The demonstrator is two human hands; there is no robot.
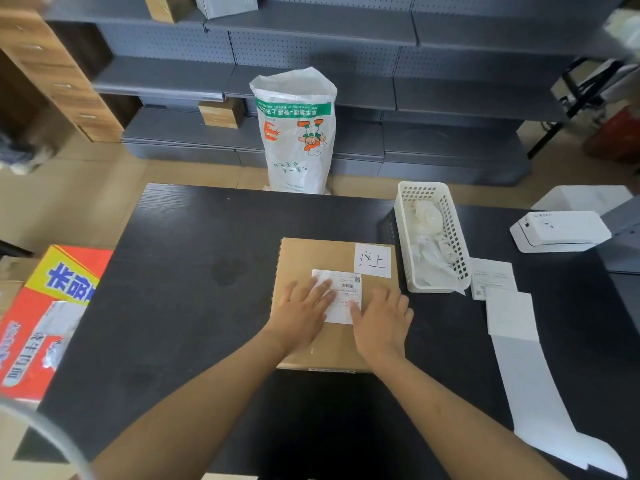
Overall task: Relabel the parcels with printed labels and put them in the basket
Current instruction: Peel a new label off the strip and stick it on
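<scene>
While parcel (332, 306) lies under both, left hand (304, 311), right hand (381, 320) press label (341, 292) flat-fingered.

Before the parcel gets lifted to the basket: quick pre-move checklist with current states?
1. Printed label on the cardboard parcel: ok.
2. Left hand and right hand pressing label flat, fingers straight: ok.
3. Label edges fully stuck down: cannot tell, hands cover them.
4. White basket has room: not ok, crumpled paper inside and it looks narrower than the parcel.
5. Path right to the basket clear: ok.
</scene>
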